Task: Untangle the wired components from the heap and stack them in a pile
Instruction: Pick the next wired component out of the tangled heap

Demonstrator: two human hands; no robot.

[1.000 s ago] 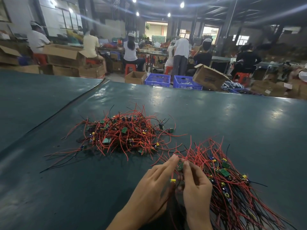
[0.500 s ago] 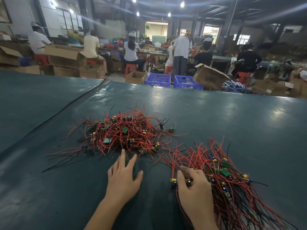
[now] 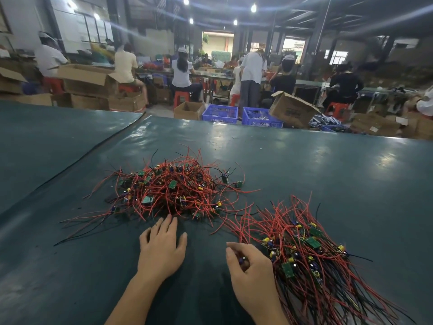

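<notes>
We're under dim hall light: ceiling lamps (image 3: 253,7) flare and streak far overhead, a bright doorway (image 3: 218,43) glows beyond, soft glare pools on the green table (image 3: 328,160), edges bow, far workers (image 3: 182,73) blur.

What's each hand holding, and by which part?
The right hand pinches a wired component, apparently by its body; the left hand holds nothing.
</notes>
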